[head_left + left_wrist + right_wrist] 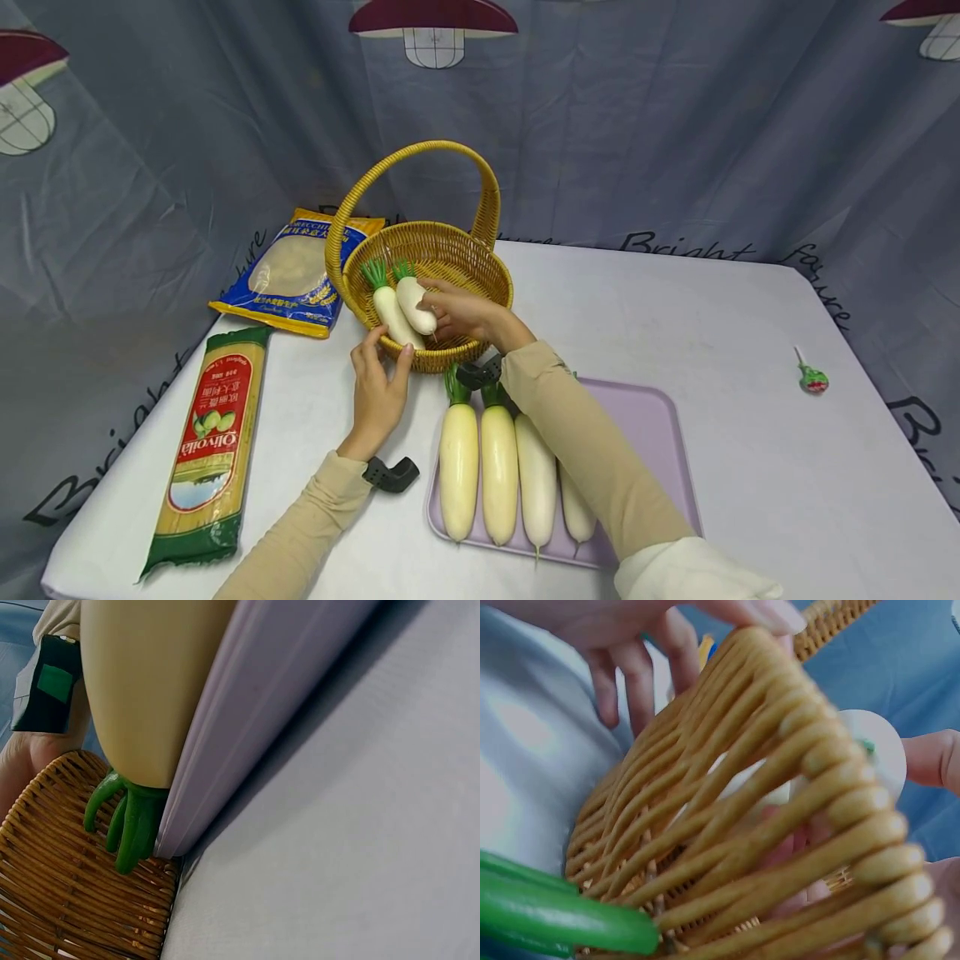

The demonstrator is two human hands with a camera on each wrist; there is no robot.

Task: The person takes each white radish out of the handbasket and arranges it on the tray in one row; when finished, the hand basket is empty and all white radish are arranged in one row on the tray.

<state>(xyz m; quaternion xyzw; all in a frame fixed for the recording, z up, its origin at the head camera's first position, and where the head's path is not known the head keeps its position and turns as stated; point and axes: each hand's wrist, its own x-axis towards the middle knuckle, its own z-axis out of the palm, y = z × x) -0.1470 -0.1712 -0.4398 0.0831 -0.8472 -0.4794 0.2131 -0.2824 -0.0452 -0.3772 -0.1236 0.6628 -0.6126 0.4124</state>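
R hand pinches a small radish w/ fingers inside the basket, 2nd radish just L of fingertips, L hand w/ fingers apart & touching near rim, big radishes on tray nearer wearer than R fingertips.

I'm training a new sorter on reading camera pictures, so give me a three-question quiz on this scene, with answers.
1. How many white radishes show on the purple tray?
2. True or false: the lollipop lies on the purple tray.
3. At the wicker basket, what does the right grip hold?
A) the spaghetti packet
B) a small white radish
C) the purple tray

Key:
1. Four, partly covered by the person's sleeve.
2. False; it lies on the white table, to the right of the tray.
3. B.
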